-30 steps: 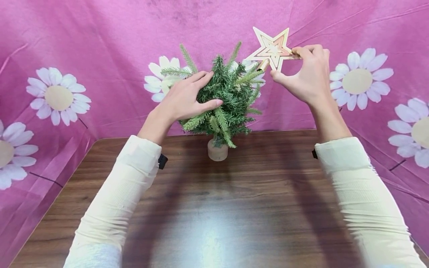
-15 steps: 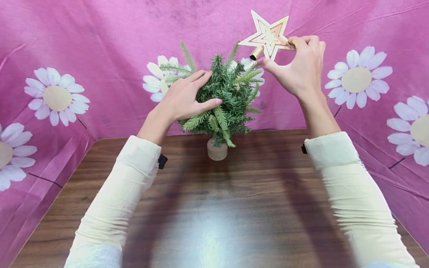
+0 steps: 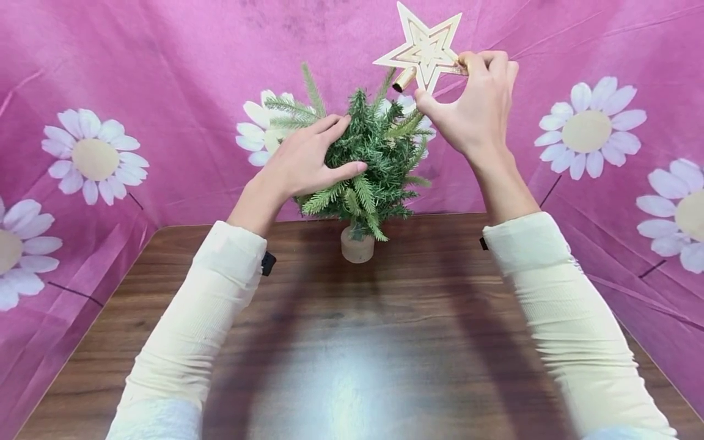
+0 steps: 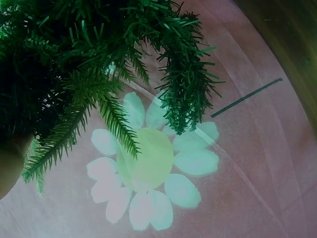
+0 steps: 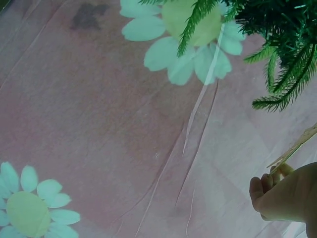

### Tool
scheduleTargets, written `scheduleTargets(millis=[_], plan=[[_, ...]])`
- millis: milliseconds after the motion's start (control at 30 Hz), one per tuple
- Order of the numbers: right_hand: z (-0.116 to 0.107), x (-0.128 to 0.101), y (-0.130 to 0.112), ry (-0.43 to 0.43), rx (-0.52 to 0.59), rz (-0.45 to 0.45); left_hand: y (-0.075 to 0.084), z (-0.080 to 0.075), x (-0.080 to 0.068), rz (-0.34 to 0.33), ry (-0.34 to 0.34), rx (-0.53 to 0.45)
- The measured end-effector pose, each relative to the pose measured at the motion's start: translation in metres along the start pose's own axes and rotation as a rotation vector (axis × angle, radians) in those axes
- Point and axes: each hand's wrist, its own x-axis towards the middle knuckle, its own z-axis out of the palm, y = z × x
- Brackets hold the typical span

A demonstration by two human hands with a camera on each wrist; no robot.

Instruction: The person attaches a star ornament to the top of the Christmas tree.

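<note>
Right hand (image 3: 475, 113) fingers (image 3: 484, 61) pinch the pale gold wooden star topper (image 3: 422, 50) by one point, holding it just above and right of the tip of the small green artificial pine tree (image 3: 365, 165). Left hand (image 3: 305, 162) fingers lie fairly straight, pressed against the tree's left branches, gripping nothing. Tree stands in a small round pale base (image 3: 357, 246) on the dark brown wooden table (image 3: 385, 342), pink daisy-print cloth (image 3: 165, 73) behind.

A dark wood-grain table (image 3: 385, 342) carries a small green tree (image 3: 368, 159); its pale round base (image 3: 357, 246) stands near the far edge.
</note>
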Motion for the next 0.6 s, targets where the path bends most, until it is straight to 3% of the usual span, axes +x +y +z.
scheduleTargets(millis=[400,600], plan=[[0.016,0.001,-0.017,-0.058,-0.022,-0.048,0.003,-0.002,0.000,-0.006,-0.015,0.063],[0.021,0.001,-0.023,-0.078,-0.034,-0.028,0.004,-0.002,0.001,0.004,-0.010,0.083]])
